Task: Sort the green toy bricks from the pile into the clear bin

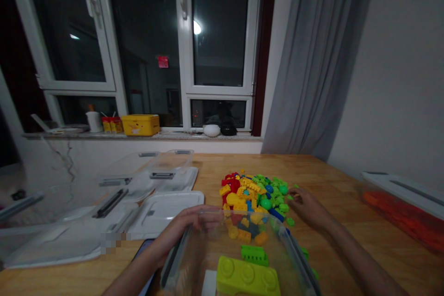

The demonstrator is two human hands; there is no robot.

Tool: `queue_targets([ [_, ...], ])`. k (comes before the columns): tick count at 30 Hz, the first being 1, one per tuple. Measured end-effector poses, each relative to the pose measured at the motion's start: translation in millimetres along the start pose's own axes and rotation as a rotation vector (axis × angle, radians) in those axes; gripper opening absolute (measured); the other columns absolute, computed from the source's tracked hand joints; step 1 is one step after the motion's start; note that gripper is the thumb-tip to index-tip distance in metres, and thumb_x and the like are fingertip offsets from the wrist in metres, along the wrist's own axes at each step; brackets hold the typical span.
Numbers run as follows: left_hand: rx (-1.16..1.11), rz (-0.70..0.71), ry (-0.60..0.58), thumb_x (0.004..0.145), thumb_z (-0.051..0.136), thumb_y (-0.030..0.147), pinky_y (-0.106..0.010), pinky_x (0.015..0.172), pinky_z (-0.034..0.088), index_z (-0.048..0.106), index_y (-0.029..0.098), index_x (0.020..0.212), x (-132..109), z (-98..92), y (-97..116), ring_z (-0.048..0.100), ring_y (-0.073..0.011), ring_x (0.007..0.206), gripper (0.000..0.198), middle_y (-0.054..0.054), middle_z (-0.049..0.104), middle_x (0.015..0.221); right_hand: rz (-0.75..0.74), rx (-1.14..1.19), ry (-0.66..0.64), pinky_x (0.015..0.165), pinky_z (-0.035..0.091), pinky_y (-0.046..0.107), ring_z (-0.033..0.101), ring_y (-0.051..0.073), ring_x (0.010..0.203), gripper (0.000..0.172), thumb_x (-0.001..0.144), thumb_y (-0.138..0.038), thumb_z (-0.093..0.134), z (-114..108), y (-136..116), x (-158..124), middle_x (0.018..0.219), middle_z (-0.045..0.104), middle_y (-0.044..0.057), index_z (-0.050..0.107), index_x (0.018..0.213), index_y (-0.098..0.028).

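Note:
A pile of coloured toy bricks (255, 192), yellow, red, green and blue, lies on the wooden table (340, 180). In front of it stands a clear plastic bin (189, 252) with a large lime-green brick (248, 277) and a smaller green brick (254, 254) inside. My left hand (187, 226) grips the bin's far left rim, fingers curled over the edge. My right hand (308, 206) rests at the pile's right side, fingers closed among the green bricks; what it holds is hidden.
Several clear bins and white lids (163, 208) crowd the table's left half. Another lidded bin with orange contents (405, 212) sits at the right edge. A yellow box (140, 125), a cup and bowls stand on the windowsill behind. A grey curtain (312, 64) hangs at the right.

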State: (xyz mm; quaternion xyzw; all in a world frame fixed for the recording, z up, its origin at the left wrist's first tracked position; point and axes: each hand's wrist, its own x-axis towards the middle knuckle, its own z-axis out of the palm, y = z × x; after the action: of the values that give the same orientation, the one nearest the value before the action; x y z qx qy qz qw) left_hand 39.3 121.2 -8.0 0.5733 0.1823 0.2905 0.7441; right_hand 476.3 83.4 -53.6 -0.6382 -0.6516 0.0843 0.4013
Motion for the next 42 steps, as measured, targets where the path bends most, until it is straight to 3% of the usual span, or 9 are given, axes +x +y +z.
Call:
queue_targets([
  [4,-0.025,-0.084,-0.086,0.055,0.052,0.007,-0.053,0.113,0.03,0.071,0.019,0.114,12.7,-24.5,-8.8,0.059,-0.033,0.121,0.063,-0.009,0.07,0.123,0.011,0.02,-0.027,0.071,0.05,0.034,0.066,0.024,0.078,0.032,0.083,-0.039,0.054,0.0,0.4,-1.4,0.089,0.073,0.007,0.068,0.1,-0.017],
  [7,-0.031,-0.077,-0.137,0.053,0.051,0.006,-0.053,0.113,0.03,0.07,0.02,0.116,15.8,-29.5,-10.9,0.058,-0.033,0.123,0.067,-0.009,0.069,0.126,-0.002,0.012,-0.069,0.066,0.049,0.033,0.065,0.024,0.073,0.029,0.081,-0.04,0.057,-2.3,4.1,-2.0,0.081,0.073,0.006,0.07,0.093,-0.017],
  [15,0.064,-0.031,-0.022,0.059,0.051,0.01,-0.056,0.112,0.03,0.068,0.017,0.118,5.0,-11.3,-4.5,0.057,-0.035,0.123,0.061,-0.011,0.069,0.125,0.003,0.011,-0.126,0.061,0.046,0.03,0.063,0.021,0.068,0.025,0.074,-0.033,0.062,-8.0,9.6,-2.7,0.075,0.072,0.002,0.073,0.093,-0.02],
  [32,0.072,0.046,-0.003,0.064,0.049,0.011,-0.052,0.111,0.032,0.069,0.017,0.117,-6.0,11.9,7.9,0.058,-0.0329,0.122,0.057,-0.01,0.07,0.124,-0.01,-0.025,-0.158,0.063,0.048,0.031,0.064,0.022,0.071,0.027,0.071,-0.026,0.062,-1.9,12.2,-4.2,0.078,0.072,0.002,0.072,0.096,-0.02],
  [37,0.064,0.036,0.029,0.064,0.049,0.009,-0.051,0.111,0.031,0.07,0.018,0.114,-8.1,17.6,11.6,0.06,-0.0316,0.12,0.055,-0.008,0.071,0.122,0.006,-0.025,-0.115,0.065,0.049,0.032,0.064,0.022,0.071,0.024,0.075,-0.032,0.06,-9.1,-2.4,-2.7,0.078,0.073,0.003,0.073,0.092,-0.019],
  [42,0.058,0.029,0.033,0.064,0.048,0.008,-0.05,0.112,0.031,0.07,0.017,0.114,-12.2,27.5,18.7,0.06,-0.031,0.119,0.055,-0.009,0.072,0.12,0.037,0.137,-0.011,0.068,0.052,0.033,0.065,0.022,0.072,0.035,0.077,-0.044,0.066,-14.2,-43.5,-0.2,0.079,0.073,0.005,0.072,0.099,-0.017],
])
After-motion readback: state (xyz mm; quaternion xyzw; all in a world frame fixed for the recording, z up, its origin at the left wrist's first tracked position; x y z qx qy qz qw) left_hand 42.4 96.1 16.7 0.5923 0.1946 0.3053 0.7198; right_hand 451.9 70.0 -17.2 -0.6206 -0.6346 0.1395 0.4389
